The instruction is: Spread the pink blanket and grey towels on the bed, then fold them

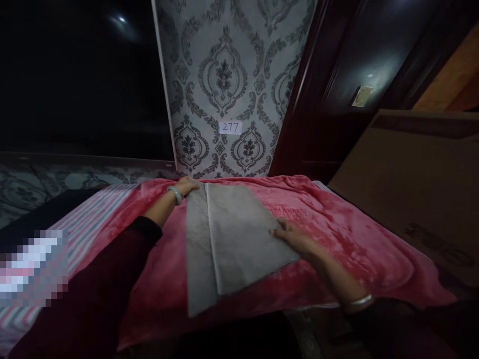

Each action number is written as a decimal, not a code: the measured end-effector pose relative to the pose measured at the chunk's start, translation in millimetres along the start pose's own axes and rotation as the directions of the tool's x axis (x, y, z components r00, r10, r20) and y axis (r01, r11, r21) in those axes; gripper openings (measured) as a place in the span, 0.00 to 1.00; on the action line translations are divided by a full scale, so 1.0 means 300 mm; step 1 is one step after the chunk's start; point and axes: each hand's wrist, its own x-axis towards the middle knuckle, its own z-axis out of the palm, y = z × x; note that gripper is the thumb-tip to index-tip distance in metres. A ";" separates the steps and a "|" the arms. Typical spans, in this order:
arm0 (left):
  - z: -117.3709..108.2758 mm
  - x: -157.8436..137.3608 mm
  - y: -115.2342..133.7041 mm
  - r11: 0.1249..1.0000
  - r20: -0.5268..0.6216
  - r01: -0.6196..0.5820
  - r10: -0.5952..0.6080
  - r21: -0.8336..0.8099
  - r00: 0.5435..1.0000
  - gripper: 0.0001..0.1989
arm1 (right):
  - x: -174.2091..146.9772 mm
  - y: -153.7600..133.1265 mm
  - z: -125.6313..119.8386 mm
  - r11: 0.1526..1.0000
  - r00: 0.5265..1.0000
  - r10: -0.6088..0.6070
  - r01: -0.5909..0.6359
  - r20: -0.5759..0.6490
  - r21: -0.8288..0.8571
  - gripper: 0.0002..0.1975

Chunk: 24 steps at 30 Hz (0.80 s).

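Observation:
A flat grey cloth (243,234) lies on a pink plush blanket (157,279). Its left part is a separate strip or layer, set off by a pale straight edge that runs from top to bottom. At the cloth's far left corner, my left hand (187,186) has its fingers closed on the edge. My right hand (294,238) grips the right edge, thumb on top and the other fingers partly hidden. Both wrists wear bangles.
Striped fabric (101,209) shows left of the blanket. A large cardboard box (411,189) stands on the right. Behind are a dark television screen (82,85), patterned wallpaper (224,75) with a paper label (230,127) reading 277, and dark wood panelling (329,99) with a switch (362,96).

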 end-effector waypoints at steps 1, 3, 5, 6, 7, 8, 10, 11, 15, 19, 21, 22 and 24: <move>-0.026 -0.030 0.013 0.999 0.027 0.004 -0.003 -0.044 1.000 0.24 | 0.010 -0.045 -0.057 0.998 1.000 -0.013 0.013 0.003 -0.055 0.23; -0.078 -0.106 0.028 0.982 0.112 0.033 -0.012 -0.184 0.994 0.27 | 0.043 -0.146 -0.170 0.983 0.999 -0.050 0.046 -0.016 -0.175 0.22; -0.116 -0.204 0.017 0.931 0.220 0.081 -0.001 -0.356 0.976 0.28 | 0.094 -0.253 -0.267 0.947 0.993 -0.103 0.083 -0.051 -0.312 0.23; -0.126 -0.260 0.000 0.896 0.268 0.104 0.017 -0.432 0.963 0.28 | 0.124 -0.299 -0.305 0.918 0.989 -0.135 0.104 -0.055 -0.383 0.23; -0.128 -0.318 -0.026 0.871 0.309 0.123 0.034 -0.476 0.950 0.28 | 0.156 -0.336 -0.334 0.883 0.984 -0.171 0.130 -0.052 -0.452 0.24; -0.123 -0.375 -0.060 0.855 0.329 0.132 0.048 -0.502 0.943 0.29 | 0.188 -0.358 -0.354 0.842 0.977 -0.209 0.153 -0.050 -0.517 0.24; -0.097 -0.481 -0.146 0.844 0.423 0.203 0.030 -0.496 0.906 0.34 | 0.248 -0.349 -0.363 0.766 0.955 -0.282 0.164 -0.095 -0.621 0.25; -0.079 -0.524 -0.193 0.845 0.495 0.262 0.004 -0.467 0.869 0.36 | 0.271 -0.318 -0.356 0.750 0.939 -0.308 0.141 -0.152 -0.647 0.26; -0.029 -0.600 -0.333 0.842 0.674 0.447 -0.142 -0.303 0.725 0.40 | 0.281 -0.082 -0.298 0.817 0.869 -0.285 0.000 -0.404 -0.577 0.29; -0.007 -0.551 -0.346 0.872 0.624 0.405 -0.158 -0.276 0.766 0.32 | 0.170 0.147 -0.291 0.880 0.830 -0.184 -0.099 -0.526 -0.465 0.25; 0.019 -0.519 -0.325 0.888 0.583 0.377 -0.164 -0.265 0.796 0.29 | 0.100 0.223 -0.304 0.909 0.813 -0.117 -0.144 -0.571 -0.391 0.22; 0.036 -0.506 -0.313 0.894 0.562 0.361 -0.161 -0.265 0.811 0.29 | 0.067 0.253 -0.309 0.922 0.811 -0.078 -0.162 -0.579 -0.351 0.21; 0.075 -0.490 -0.292 0.914 0.501 0.320 -0.161 -0.250 0.850 0.29 | 0.012 0.299 -0.310 0.944 0.821 -0.004 -0.185 -0.571 -0.273 0.18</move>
